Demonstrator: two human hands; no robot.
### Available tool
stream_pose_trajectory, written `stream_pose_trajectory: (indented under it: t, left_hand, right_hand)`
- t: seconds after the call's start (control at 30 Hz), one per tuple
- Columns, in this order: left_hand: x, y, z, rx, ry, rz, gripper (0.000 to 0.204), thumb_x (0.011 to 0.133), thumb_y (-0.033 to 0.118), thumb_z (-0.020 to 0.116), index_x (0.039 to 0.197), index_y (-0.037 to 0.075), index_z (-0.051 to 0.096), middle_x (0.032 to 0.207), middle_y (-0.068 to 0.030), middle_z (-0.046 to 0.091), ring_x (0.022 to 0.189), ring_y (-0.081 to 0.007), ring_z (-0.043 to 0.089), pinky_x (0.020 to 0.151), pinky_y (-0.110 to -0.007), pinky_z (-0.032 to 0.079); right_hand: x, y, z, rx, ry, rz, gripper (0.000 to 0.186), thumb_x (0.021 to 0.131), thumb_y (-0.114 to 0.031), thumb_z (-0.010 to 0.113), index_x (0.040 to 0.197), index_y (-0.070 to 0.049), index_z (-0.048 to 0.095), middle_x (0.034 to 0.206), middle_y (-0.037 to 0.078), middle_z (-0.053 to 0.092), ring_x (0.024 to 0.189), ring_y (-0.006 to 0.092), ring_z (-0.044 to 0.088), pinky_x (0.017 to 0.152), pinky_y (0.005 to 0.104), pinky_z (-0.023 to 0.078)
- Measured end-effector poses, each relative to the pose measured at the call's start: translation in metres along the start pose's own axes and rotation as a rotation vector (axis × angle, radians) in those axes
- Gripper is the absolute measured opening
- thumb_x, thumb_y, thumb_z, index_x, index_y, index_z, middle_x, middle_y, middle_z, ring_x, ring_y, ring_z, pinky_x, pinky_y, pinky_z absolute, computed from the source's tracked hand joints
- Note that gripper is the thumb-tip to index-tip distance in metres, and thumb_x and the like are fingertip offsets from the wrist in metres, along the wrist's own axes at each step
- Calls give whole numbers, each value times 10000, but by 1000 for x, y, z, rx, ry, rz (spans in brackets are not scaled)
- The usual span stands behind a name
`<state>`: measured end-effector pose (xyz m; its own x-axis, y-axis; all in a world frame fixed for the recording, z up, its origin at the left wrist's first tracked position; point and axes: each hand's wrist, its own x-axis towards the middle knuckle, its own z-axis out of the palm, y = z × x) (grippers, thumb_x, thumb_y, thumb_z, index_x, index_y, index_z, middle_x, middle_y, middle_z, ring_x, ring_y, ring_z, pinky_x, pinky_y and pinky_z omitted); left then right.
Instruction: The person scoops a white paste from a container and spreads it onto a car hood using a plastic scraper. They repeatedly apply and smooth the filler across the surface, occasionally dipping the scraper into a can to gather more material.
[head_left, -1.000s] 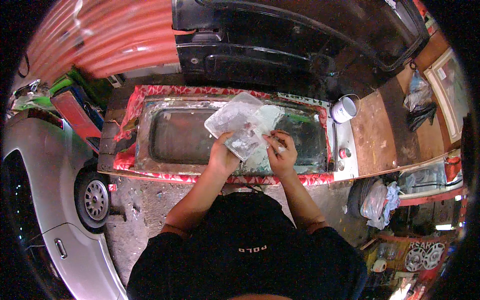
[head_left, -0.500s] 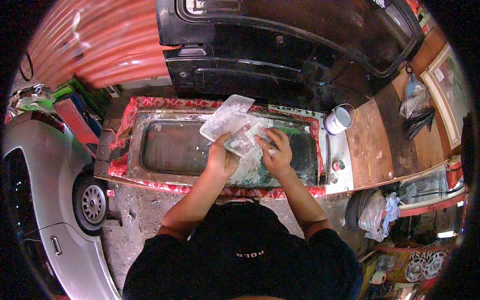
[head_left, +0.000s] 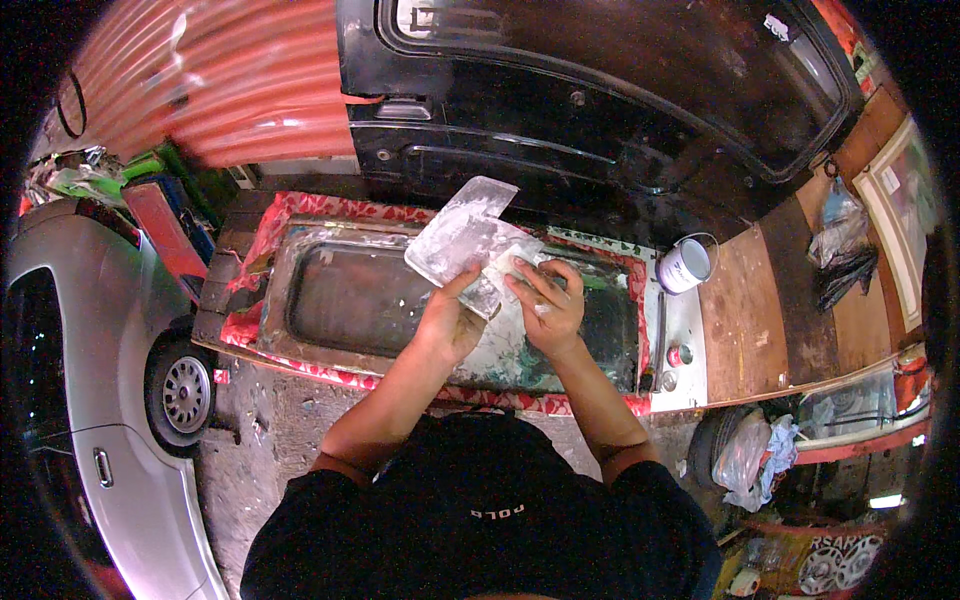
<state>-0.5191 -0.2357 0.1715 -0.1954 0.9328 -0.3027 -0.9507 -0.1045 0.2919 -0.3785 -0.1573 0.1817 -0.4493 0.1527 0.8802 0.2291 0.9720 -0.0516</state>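
My left hand point(head_left: 450, 325) grips the near edge of a flat, pale, translucent mixing board point(head_left: 455, 235) smeared with whitish paste, thumb on top. Pinched in my right hand point(head_left: 553, 312) is a small whitish spreader point(head_left: 508, 264), laid against the board's right side. White residue marks the right fingers. Both hands are above a worn rectangular vehicle panel point(head_left: 350, 300) with a dark, rounded recess. Pale smears cover the panel's middle and right part, and some of it is hidden behind my hands.
Red patterned sheeting point(head_left: 300, 366) lies under the panel on the bench. To the right stand a pail point(head_left: 686, 264) with a wire handle and a small red tin point(head_left: 680, 355). A large black vehicle door point(head_left: 560, 110) leans behind. On the left is a silver car point(head_left: 110, 400).
My right hand has brought the spreader left and closer in, onto the board. The board has turned slightly in my left hand. The whole view has shifted a little.
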Motion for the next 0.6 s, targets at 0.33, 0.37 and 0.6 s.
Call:
stream_pose_trajectory:
  t: [0.33, 0.37, 0.6]
  left_hand:
    - [-9, 6, 8, -54, 17, -51, 203, 915, 127, 575, 1117, 119, 557, 1065, -18, 624, 962, -167, 612, 791, -332, 493]
    - [-10, 6, 8, -57, 13, -56, 201, 916, 126, 575, 1116, 122, 558, 1064, -15, 624, 960, -165, 611, 789, -330, 490]
    - [-11, 4, 6, -62, 62, -69, 267, 908, 101, 552, 1173, 132, 550, 1115, -22, 618, 1045, -166, 569, 837, -316, 442]
  right_hand:
    - [10, -9, 0, 33, 33, 23, 308, 647, 51, 686, 917, -89, 736, 1093, 49, 673, 919, 264, 560, 765, 329, 488]
    - [9, -9, -1, 31, 31, 20, 310, 645, 52, 685, 917, -87, 735, 1092, 51, 673, 919, 267, 558, 763, 330, 490]
    - [5, -13, -2, 40, 34, 17, 327, 629, 59, 679, 921, -79, 732, 1085, 60, 675, 920, 280, 550, 753, 332, 497]
